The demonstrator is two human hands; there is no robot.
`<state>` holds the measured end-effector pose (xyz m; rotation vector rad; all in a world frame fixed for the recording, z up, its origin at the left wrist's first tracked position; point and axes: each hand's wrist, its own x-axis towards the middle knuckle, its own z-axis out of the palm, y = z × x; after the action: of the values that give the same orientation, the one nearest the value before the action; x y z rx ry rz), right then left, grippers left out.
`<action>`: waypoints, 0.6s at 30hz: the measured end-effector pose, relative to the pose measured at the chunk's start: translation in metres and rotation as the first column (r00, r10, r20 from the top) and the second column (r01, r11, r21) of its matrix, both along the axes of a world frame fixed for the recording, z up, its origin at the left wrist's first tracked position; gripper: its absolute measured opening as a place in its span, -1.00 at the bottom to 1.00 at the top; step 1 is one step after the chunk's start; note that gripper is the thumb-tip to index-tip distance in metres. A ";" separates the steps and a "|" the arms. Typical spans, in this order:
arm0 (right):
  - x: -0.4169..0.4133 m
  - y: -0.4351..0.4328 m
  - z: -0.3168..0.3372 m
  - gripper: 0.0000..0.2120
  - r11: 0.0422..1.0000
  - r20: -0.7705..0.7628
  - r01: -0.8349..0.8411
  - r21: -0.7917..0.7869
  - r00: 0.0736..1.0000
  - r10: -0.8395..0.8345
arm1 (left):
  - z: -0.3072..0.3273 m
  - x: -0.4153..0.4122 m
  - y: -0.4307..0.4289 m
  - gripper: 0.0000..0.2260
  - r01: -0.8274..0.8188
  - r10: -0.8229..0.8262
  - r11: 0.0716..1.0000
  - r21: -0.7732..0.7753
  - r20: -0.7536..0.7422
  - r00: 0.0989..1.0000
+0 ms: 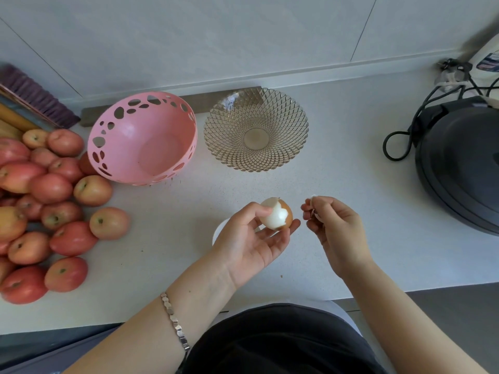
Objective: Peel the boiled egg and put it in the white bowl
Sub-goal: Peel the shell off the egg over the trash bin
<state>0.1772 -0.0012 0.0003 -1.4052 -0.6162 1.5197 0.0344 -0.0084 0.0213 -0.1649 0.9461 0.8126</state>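
Left hand (pixel 252 238) grip pinches half-peeled egg (pixel 276 213) above white bowl (pixel 219 233). Right hand (pixel 333 225) grip pinches shell fragment (pixel 313 198) beside it.

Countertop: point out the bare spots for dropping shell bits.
Free: the white countertop between the clear patterned glass bowl and the dark round appliance; also in front of the pink perforated plastic bowl. Crowded: the red apples fill the left.
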 end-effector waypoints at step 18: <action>-0.002 -0.006 0.011 -0.75 0.935 0.446 -0.352 0.043 0.844 0.297 | 0.001 0.008 0.004 -0.59 0.012 -0.012 1.000 0.002 -0.118 0.993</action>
<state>0.1756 -0.0069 0.0110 -1.6135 -1.2615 1.3931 0.0419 -0.0049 0.0219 -0.1096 1.0565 0.8193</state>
